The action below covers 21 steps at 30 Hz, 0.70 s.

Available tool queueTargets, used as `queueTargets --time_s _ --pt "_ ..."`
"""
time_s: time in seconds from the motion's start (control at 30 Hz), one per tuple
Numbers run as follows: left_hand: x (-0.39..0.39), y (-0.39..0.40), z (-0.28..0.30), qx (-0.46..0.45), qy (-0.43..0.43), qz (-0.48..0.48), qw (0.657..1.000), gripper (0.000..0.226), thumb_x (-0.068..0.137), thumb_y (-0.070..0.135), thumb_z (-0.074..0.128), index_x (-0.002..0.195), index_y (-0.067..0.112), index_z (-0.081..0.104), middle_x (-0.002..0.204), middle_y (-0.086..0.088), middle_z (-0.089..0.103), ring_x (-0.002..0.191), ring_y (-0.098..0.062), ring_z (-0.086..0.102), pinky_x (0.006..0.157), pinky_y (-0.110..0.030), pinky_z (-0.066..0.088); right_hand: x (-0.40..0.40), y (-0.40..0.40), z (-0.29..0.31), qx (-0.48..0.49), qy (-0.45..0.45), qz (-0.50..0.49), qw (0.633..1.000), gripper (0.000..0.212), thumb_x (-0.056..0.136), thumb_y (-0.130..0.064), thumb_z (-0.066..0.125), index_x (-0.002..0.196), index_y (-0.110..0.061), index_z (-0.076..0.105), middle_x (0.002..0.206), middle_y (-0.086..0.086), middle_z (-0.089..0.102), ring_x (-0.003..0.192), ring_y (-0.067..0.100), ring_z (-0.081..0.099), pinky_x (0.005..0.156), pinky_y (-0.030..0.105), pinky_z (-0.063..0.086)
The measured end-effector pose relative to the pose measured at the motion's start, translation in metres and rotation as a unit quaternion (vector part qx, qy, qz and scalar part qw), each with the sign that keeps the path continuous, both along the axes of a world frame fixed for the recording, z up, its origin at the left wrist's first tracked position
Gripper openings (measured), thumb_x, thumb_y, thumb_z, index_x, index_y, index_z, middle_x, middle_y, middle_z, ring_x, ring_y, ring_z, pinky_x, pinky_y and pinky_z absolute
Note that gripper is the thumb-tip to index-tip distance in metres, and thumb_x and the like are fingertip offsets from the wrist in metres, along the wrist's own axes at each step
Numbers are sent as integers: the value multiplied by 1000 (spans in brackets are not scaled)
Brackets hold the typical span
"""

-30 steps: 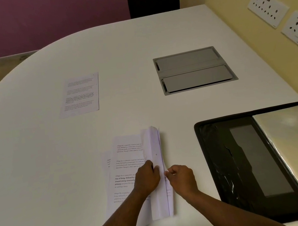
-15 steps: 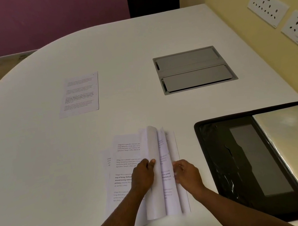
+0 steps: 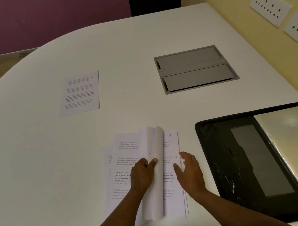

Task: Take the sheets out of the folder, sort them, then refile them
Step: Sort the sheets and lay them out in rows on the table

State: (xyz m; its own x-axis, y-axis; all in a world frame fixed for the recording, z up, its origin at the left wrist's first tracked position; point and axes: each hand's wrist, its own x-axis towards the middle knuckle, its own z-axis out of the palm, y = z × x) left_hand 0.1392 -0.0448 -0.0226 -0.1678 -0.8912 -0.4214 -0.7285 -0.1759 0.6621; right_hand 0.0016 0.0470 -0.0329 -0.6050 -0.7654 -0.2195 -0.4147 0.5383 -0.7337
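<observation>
A stack of printed sheets [image 3: 125,173] lies on the white table in front of me. My left hand [image 3: 142,175] rests on the stack and holds several sheets curled over to the left, its thumb pressing on their raised fold [image 3: 152,146]. The uncovered right strip shows a sheet marked with a handwritten 6 [image 3: 171,142]. My right hand [image 3: 189,171] hovers with straight fingers over that strip's right edge and holds nothing. One single printed sheet [image 3: 81,92] lies apart at the far left. The black folder [image 3: 242,158] lies open at the right.
A silver laptop-like slab [image 3: 297,148] lies on the folder's right half. A grey cable hatch [image 3: 195,68] is set into the table behind. Wall sockets [image 3: 271,6] sit on the yellow wall at the right. The table's curved edge runs along the left.
The folded-over sheets have been spread wider to the left, baring the sheet marked 6. My right hand let go of the paper edge and opened, moving right.
</observation>
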Motion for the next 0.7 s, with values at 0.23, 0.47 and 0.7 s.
queueTargets --time_s 0.23,0.47,0.7 --pt "1 2 0 4 1 1 1000 41 99 40 48 66 17 39 62 -2 52 62 -21 56 58 -30 39 -2 -5 3 29 -114 -32 993 19 98 -34 49 109 -20 55 94 -6 60 78 5 58 64 10 46" --pt "0 6 5 -26 18 -15 999 24 100 22 49 122 12 49 100 1 59 84 -13 54 76 -24 39 -13 -6 -10 98 -286 -111 947 10 95 -18 60 89 -13 67 87 7 70 81 23 70 77 37 60" --pt "0 8 5 -37 17 -14 999 33 98 18 52 131 16 45 106 -3 60 88 -17 58 80 -26 43 -11 -7 2 61 -429 -149 889 12 96 -22 59 98 -13 66 94 9 74 87 24 72 74 33 60"
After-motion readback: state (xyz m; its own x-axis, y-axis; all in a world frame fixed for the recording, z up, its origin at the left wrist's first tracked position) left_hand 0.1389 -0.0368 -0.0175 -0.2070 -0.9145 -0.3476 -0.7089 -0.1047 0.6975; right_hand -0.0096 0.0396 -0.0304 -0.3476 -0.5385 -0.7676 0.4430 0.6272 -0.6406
